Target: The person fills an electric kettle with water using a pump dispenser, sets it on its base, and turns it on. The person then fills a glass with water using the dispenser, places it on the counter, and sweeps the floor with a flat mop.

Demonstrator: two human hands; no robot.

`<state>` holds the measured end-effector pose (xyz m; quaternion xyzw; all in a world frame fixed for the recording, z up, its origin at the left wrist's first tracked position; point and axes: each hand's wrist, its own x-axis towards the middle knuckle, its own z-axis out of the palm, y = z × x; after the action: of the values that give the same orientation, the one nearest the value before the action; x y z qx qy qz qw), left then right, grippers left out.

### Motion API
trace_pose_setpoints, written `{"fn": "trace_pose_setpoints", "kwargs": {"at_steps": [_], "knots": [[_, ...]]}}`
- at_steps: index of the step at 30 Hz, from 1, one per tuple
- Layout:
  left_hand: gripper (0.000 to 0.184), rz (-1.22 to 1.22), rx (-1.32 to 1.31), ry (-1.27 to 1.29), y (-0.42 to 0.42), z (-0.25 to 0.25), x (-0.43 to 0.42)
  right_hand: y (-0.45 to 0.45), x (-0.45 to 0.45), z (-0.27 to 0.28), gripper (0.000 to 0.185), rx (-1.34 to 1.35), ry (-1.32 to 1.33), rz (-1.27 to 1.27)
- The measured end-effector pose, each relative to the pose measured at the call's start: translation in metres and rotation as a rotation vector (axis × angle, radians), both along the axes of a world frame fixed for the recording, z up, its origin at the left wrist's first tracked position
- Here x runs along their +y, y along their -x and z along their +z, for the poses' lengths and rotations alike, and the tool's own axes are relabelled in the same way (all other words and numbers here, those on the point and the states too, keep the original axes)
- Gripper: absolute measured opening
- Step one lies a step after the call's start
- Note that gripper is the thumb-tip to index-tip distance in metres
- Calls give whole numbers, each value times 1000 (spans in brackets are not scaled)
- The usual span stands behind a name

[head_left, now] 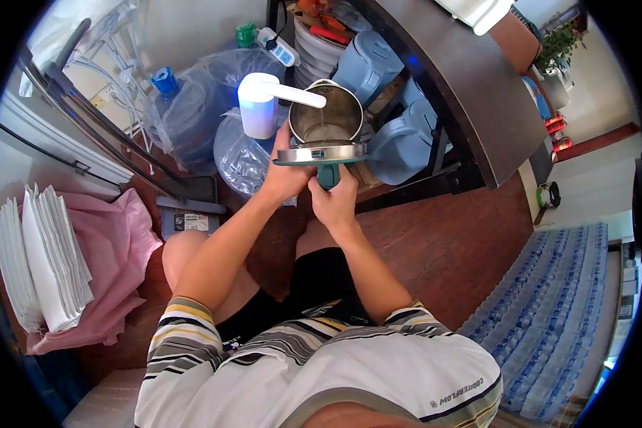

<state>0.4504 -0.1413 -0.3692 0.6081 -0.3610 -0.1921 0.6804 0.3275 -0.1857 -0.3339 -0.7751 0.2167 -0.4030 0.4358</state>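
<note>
Left hand [289,178] forward, grip holding kettle [344,118], apparently from beneath | right hand [337,200] forward, grip wrapped round handle [328,175]

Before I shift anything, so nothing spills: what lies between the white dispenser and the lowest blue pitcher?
In the head view, an open metal container, under the white spout.

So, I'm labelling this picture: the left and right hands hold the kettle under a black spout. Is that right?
Not quite: the spout is white, as the head view shows. The left hand and right hand do hold the kettle under it.
</note>
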Motion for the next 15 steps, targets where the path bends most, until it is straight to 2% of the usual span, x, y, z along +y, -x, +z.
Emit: {"fn": "trace_pose_setpoints", "kwargs": {"at_steps": [8,10,15], "knots": [[93,17,-6,-9,1,4,1,-1,0,1,23,-12,28,3],[91,-8,-115,-54,0,7,2,-1,0,1,24,-13,20,2],[90,21,-113,-3,0,3,-1,1,-3,-2,23,19,21,-1]]}}
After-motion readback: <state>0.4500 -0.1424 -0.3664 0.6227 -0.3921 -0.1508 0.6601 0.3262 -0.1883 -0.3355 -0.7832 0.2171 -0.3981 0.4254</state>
